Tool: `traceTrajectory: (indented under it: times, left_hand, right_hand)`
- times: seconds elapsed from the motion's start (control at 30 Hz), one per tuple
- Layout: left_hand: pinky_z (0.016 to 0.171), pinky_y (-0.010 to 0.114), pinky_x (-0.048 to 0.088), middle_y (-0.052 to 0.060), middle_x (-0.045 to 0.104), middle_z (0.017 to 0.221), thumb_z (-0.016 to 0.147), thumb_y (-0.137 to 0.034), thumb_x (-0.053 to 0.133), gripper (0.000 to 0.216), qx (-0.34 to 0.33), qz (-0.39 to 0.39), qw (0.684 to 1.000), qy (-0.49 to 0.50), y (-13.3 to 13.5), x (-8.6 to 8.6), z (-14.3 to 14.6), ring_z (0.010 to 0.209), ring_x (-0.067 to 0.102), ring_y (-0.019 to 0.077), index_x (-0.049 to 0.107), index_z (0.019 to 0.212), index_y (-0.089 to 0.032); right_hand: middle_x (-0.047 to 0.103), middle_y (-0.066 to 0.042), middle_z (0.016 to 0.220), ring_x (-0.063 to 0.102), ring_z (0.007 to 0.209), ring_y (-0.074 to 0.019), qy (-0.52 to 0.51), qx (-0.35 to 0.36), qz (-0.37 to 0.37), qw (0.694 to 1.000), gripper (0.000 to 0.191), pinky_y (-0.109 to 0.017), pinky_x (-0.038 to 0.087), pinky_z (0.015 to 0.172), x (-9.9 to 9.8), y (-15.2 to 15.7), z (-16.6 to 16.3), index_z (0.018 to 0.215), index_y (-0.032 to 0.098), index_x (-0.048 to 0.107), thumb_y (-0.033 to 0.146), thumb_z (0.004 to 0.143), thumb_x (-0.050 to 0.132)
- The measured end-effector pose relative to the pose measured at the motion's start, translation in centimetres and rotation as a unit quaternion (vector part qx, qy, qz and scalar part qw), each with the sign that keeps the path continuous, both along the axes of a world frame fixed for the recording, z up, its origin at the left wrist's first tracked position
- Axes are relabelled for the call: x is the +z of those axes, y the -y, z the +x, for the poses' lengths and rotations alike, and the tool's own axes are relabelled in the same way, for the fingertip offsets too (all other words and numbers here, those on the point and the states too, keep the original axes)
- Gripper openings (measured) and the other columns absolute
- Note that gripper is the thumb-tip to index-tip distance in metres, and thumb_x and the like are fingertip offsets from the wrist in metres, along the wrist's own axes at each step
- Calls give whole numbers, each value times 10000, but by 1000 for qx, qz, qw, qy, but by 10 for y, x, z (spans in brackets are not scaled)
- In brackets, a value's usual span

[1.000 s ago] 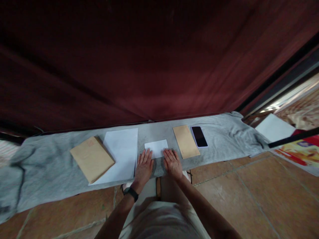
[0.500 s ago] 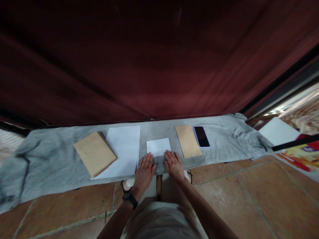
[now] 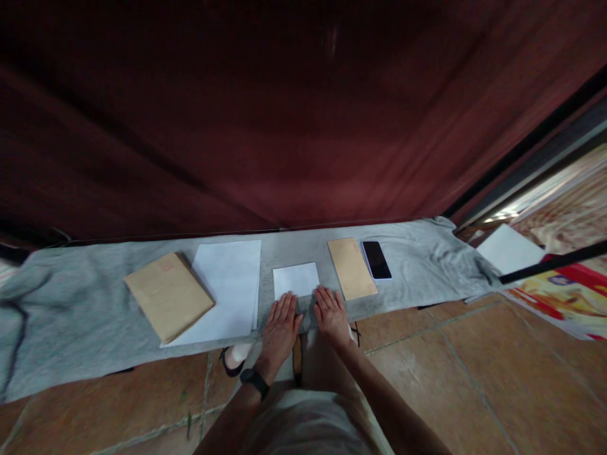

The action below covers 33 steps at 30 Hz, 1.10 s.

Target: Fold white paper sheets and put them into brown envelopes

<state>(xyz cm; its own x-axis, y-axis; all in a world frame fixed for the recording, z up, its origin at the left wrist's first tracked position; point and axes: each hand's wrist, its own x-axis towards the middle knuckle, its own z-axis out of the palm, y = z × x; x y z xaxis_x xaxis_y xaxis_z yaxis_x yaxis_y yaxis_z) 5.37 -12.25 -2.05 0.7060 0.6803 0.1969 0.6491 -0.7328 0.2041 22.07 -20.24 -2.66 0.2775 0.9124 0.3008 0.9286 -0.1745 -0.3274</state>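
A small white sheet of paper (image 3: 296, 279), apparently folded, lies flat on the grey cloth in front of me. My left hand (image 3: 281, 323) rests palm down with its fingertips on the sheet's near left edge. At the near right corner lies my right hand (image 3: 331, 316), flat too, fingers stretched out. Neither hand grips anything. To the right of the sheet is a single brown envelope (image 3: 352, 269). On the left, a stack of brown envelopes (image 3: 169, 296) partly covers larger white sheets (image 3: 230, 284).
A phone (image 3: 377, 260) with a dark screen lies beyond the single envelope. The grey cloth (image 3: 427, 265) covers a long narrow bench. Behind it hangs a dark red curtain (image 3: 294, 139). A black bar and a colourful printed box (image 3: 564, 294) are at the far right, above a tiled floor (image 3: 427, 373).
The view has shifted slightly, so the things on the bench appear farther left. Both hands stay flat at the paper's near edge; my left fingers sit a little closer to its middle.
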Motion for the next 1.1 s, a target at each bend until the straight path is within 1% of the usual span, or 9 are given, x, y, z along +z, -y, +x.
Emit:
traceTrajectory:
  times: [0.1, 0.17, 0.3, 0.5, 0.63, 0.73, 0.97, 1.03, 1.1]
  left_hand:
    - [1217, 471, 332, 139, 457, 1559, 1026, -373, 351, 537, 9, 5, 1000, 3, -3, -2, -7, 1479, 381, 254, 466, 1489, -126]
    - [1211, 471, 341, 143, 462, 1555, 1026, -366, 354, 534, 8, 11, 1000, 4, -3, -4, -9, 1472, 393, 258, 471, 1484, -118]
    - [1205, 473, 348, 146, 471, 1548, 1022, -352, 363, 530, 2, 28, 1000, 13, -3, -7, -8, 1465, 405, 261, 463, 1489, -122]
    - [1217, 486, 326, 163, 462, 1552, 1013, -347, 369, 552, -2, 27, 999, 28, -3, -8, -10, 1482, 374, 269, 441, 1504, -105]
    - [1216, 507, 322, 156, 448, 1562, 1011, -335, 358, 552, -3, 21, 999, 30, -2, -9, -10, 1488, 362, 276, 433, 1513, -116]
    - [1218, 500, 318, 153, 464, 1553, 1011, -333, 358, 551, -3, 29, 999, 29, -2, -10, -9, 1483, 371, 274, 433, 1512, -118]
    - [1219, 495, 312, 156, 459, 1556, 1011, -324, 360, 550, -4, 22, 999, 29, -2, -12, -9, 1481, 377, 271, 423, 1517, -116]
    - [1212, 502, 319, 148, 473, 1549, 1012, -320, 352, 540, -2, 16, 999, 32, -2, -11, -8, 1475, 387, 274, 430, 1513, -133]
    - [1198, 512, 337, 162, 492, 1532, 1018, -324, 341, 525, 12, 7, 999, 32, -3, -8, -4, 1453, 418, 293, 468, 1483, -117]
  right_hand:
    - [534, -100, 1504, 427, 1441, -252, 2, -20, 3, 1000, 444, -476, 236, 1238, 0, -1, 2, 1454, 139, 532, 260, 1050, 390]
    - [531, -97, 1506, 421, 1444, -262, 3, -21, 4, 1000, 436, -490, 230, 1237, 0, -8, 2, 1440, 144, 549, 264, 1049, 396]
    - [565, -108, 1475, 465, 1411, -242, 3, -9, 3, 1000, 435, -481, 247, 1231, -2, -34, 3, 1444, 162, 545, 270, 1044, 411]
    - [548, -130, 1486, 470, 1406, -235, 14, -49, -4, 999, 438, -462, 274, 1213, -4, -75, 14, 1447, 130, 534, 246, 1043, 409]
    - [534, -143, 1496, 454, 1418, -233, 23, -49, -20, 998, 437, -458, 276, 1206, -3, -88, 21, 1448, 119, 530, 240, 1047, 406]
    - [523, -139, 1506, 447, 1425, -240, 23, -44, -10, 999, 452, -464, 283, 1204, -5, -81, 19, 1465, 115, 508, 235, 1044, 395]
    - [496, -114, 1533, 433, 1438, -240, 26, -16, 12, 999, 478, -444, 305, 1215, -18, -33, -2, 1485, 121, 485, 269, 1041, 390]
    - [500, -117, 1529, 447, 1428, -238, 29, -15, 13, 999, 477, -442, 309, 1218, -20, -26, -6, 1479, 123, 493, 267, 1034, 400]
    - [506, -120, 1525, 452, 1423, -237, 30, -12, 14, 999, 481, -444, 313, 1220, -22, -23, -8, 1476, 124, 497, 257, 1022, 412]
